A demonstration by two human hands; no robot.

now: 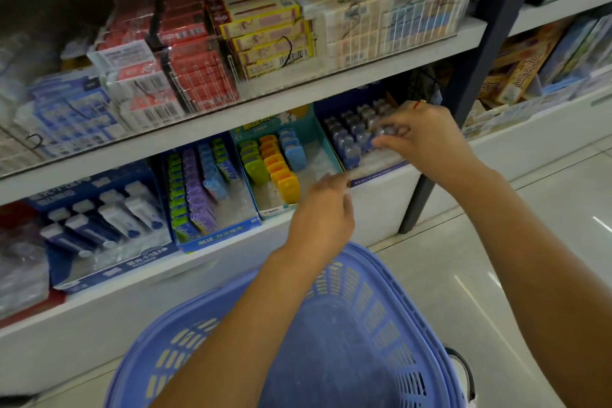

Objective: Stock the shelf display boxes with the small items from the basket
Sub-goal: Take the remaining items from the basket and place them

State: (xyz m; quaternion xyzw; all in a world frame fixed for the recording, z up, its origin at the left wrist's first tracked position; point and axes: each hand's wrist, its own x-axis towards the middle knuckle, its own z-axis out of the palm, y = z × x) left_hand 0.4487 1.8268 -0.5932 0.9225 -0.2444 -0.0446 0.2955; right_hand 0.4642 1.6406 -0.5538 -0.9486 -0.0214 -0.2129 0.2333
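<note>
1 upper shelf (298, 93) overhanging, right hand (422, 137) pinching grey item (383, 133) in navy box (381, 174), left hand (323, 209) grip unclear, basket (418, 315) below

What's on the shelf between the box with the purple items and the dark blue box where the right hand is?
A teal box holding rows of green, orange and blue items, partly unfilled, seen in the head view.
</note>
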